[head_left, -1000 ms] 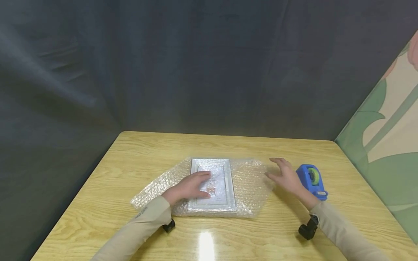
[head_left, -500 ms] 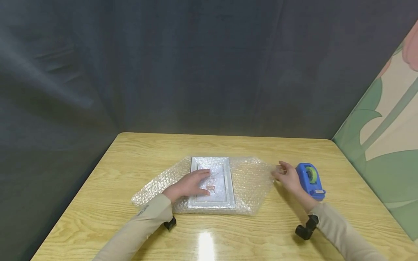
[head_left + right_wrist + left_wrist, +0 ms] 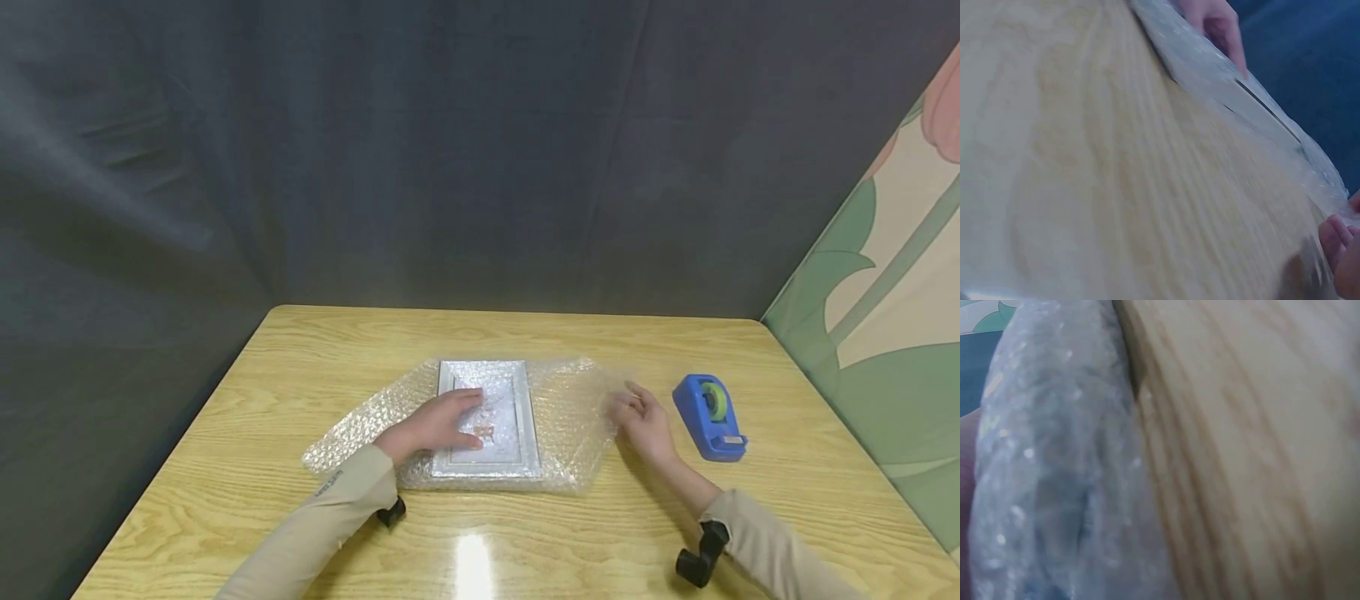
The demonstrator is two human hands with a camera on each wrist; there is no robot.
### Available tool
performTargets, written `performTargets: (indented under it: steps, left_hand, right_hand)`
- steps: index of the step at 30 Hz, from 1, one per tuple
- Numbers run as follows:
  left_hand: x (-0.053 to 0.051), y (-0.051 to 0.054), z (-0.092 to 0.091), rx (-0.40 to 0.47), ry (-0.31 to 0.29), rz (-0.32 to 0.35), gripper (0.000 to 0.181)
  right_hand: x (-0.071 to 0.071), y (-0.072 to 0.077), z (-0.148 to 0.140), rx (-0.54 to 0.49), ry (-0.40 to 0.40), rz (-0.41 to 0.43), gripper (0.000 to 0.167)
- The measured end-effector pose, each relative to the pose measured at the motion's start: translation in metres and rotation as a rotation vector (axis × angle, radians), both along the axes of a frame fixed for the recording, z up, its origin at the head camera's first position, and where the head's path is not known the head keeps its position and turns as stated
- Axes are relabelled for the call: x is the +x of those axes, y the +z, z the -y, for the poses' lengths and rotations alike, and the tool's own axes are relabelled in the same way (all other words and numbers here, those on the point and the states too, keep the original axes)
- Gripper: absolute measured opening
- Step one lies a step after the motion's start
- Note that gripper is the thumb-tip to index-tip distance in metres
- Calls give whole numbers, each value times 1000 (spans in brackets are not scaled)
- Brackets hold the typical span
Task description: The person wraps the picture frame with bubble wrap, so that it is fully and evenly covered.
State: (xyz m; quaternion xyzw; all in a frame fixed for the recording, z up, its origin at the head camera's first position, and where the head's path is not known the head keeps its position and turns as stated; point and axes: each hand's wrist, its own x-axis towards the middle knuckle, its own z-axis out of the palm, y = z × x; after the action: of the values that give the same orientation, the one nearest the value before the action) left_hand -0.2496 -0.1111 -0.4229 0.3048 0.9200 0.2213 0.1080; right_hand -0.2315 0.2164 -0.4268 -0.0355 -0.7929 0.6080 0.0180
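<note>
A silver picture frame (image 3: 527, 425) lies at the middle of the table, wrapped in clear bubble wrap (image 3: 573, 425). Flat flaps of the wrap spread out to its left and right. My left hand (image 3: 435, 425) rests on the frame's left half, fingers extended over the covered picture. At the right flap's outer end, my right hand (image 3: 647, 427) pinches the wrap's edge between curled fingers. That same pinch shows at the right wrist view's edge, where the fingers (image 3: 1334, 240) hold the wrap. Up close in the left wrist view is the bubble-wrapped edge (image 3: 1066, 462).
To the right of my right hand stands a blue tape dispenser (image 3: 723, 448) with a green-cored roll. The wooden table (image 3: 337, 350) ends at a dark curtain (image 3: 480, 167) behind and at the left. A panel with a floral pattern (image 3: 892, 367) borders the right side.
My right hand has come in from above the right flap, closed its fingers on the wrap's edge and drawn slightly left, away from the tape dispenser. The left hand stays on the frame.
</note>
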Motion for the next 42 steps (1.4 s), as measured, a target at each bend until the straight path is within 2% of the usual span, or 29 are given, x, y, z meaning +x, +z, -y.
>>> performTargets:
  steps: [7,15,20,24,31,37,42]
  left_hand:
    - [0,0,0,17,-5,5,78]
    - [-1,0,0,6,5,16,79]
    - [-1,-2,0,2,9,19,79]
    - [-1,-2,0,1,14,14,79]
    - [-1,-1,0,4,12,6,80]
    - [-1,-2,0,0,16,-2,80]
    - [-2,-2,0,-10,12,-25,79]
  right_hand:
    - [15,-5,17,-104,52,-46,50]
    - [21,8,31,-119,85,-98,52]
    - [17,16,40,-123,134,-158,49]
    - [11,22,50,-122,204,-213,47]
    - [4,31,75,-82,312,-251,42]
    - [-1,28,93,-60,370,-236,38]
    - [-6,19,104,-33,418,-283,36]
